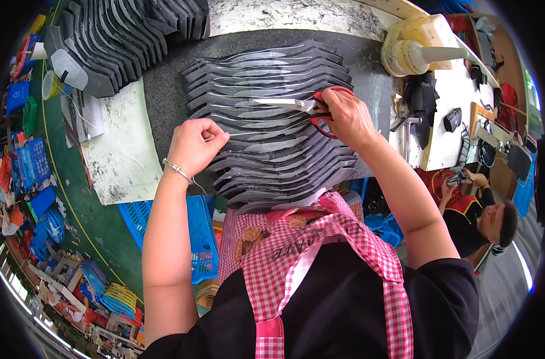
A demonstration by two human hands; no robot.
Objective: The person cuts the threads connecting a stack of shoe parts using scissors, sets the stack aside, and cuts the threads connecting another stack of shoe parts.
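Note:
My right hand (350, 116) is closed round the red handles of a pair of scissors (305, 105). Their silver blades point left, over a row of overlapping dark curved pieces (266, 93) with pale grey edges. At the left side of this row, my left hand (194, 145) is pinched, its fingertips above the pieces. A thin white thread (248, 133) seems to run from those fingertips rightward across the pieces. The row lies on a dark grey board (168, 113) and reaches down to my checked apron.
More dark pieces (108, 42) stand stacked at the far left. A yellowish tub (434, 30) with a white bottle (407, 57) stands at the far right. Blue crates (200, 239) sit below the table's near edge. A co-worker (481, 218) is at the right.

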